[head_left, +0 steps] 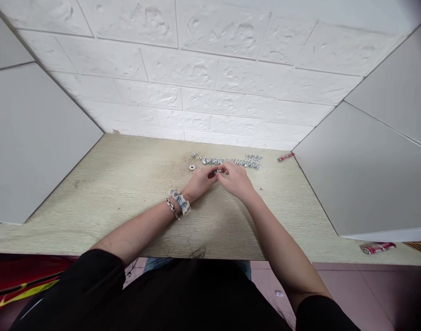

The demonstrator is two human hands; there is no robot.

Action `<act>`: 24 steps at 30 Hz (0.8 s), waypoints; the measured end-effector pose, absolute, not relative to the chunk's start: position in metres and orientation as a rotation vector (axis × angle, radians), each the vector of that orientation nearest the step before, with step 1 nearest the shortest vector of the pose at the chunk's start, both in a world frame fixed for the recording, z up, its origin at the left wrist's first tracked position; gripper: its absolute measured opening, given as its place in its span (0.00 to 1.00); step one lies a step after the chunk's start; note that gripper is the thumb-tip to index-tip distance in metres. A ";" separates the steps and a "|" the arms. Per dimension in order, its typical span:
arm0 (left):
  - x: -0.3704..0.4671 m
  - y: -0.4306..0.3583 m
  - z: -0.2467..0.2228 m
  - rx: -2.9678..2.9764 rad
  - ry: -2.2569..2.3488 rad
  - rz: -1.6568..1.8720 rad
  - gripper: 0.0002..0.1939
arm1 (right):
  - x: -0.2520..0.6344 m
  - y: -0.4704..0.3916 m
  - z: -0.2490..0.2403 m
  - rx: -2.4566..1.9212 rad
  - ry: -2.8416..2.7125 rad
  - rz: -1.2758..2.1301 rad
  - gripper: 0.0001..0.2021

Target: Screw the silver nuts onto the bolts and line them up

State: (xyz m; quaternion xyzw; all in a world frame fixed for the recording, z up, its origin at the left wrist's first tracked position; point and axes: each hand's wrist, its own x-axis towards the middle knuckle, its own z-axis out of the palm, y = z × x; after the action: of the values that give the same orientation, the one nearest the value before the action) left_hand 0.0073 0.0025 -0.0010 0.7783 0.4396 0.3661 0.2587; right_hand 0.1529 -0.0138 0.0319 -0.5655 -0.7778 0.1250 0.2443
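My left hand (201,180) and my right hand (235,179) meet low over the wooden tabletop, fingers pinched round one small metal part (218,171). It looks like a bolt, partly hidden by the fingertips. Just beyond the hands runs a row of silver bolts with washers (210,161), continuing to the right (251,164). Behind the right end lie several loose screws (253,157). Left of the row are a large flat washer (192,168), a nut (193,155) and a smaller nut (200,158).
A white brick-patterned wall (196,99) rises behind the tabletop (134,184), with grey panels on the left (41,138) and right (376,170). A red battery (285,157) lies by the right panel, and another red cylinder (379,248) sits near the front right edge.
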 end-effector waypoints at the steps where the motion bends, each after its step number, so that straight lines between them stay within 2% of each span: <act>1: 0.007 0.003 -0.002 2.120 1.188 0.991 0.15 | 0.153 -0.014 0.032 -1.546 -2.138 0.342 0.06; 5: 0.008 0.002 -0.002 2.182 1.171 0.986 0.15 | 0.153 -0.015 0.033 -1.622 -2.223 0.208 0.09; 9: 0.008 0.001 0.001 2.191 1.185 0.962 0.12 | 0.151 -0.017 0.032 -1.699 -2.316 -0.014 0.18; 13: 0.008 0.000 0.004 2.152 1.209 0.941 0.11 | 0.150 -0.018 0.032 -1.719 -2.339 -0.078 0.24; 15: 0.008 0.000 0.005 2.127 1.207 0.942 0.11 | 0.150 -0.018 0.033 -1.717 -2.299 -0.051 0.22; 20: 0.007 0.001 0.003 2.030 1.299 0.998 0.14 | 0.147 -0.019 0.033 -1.613 -2.217 0.136 0.08; 24: 0.007 0.002 0.000 2.011 1.280 1.007 0.17 | 0.147 -0.017 0.030 -1.534 -2.231 0.216 0.07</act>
State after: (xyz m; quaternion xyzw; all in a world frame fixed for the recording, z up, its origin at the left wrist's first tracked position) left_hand 0.0066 0.0015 0.0002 0.7474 0.4759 0.3745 0.2733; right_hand 0.1475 -0.0173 0.0303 -0.5522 -0.8028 0.0778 0.2110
